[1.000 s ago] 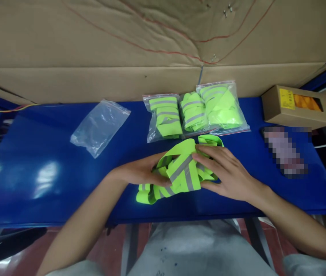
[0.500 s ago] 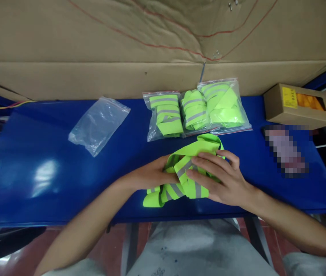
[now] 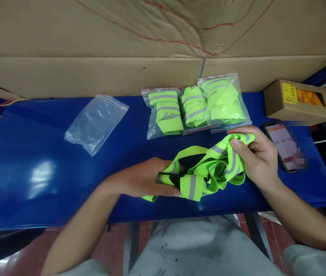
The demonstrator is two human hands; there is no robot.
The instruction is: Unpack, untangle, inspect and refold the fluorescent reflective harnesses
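We see a neon yellow-green strap (image 3: 224,166) bunched in loose loops between two bare hands, over the near part of the table. It looks like flat woven webbing, smooth-edged, with a grey stripe down its middle; we find no lettering on it. Our right hand (image 3: 259,157) pinches the upper folds, thumb laid across the front and fingers behind. Our left hand (image 3: 148,178) grasps the other end of the bundle, thumb along the near side, its fingers mostly hidden by the loops. One small loop shows below that hand; whether it touches the table we cannot tell.

Just beyond, three clear plastic bags, a left one (image 3: 165,113), a middle one (image 3: 195,107) and a right one (image 3: 224,101), hold coiled straps of the same colour, with red lines along some edges. A flat clear bag (image 3: 96,124), wrinkled and glossy, lies to their left. Near our right hand is a phone (image 3: 279,138), its lit screen showing characters too blurred and pixelated to read. Behind it sits a brown card box (image 3: 274,103) with a yellow label (image 3: 289,94), its small print illegible, and an orange-filled window. The table (image 3: 50,153) is shiny blue, backed by creased brown cardboard (image 3: 94,76).
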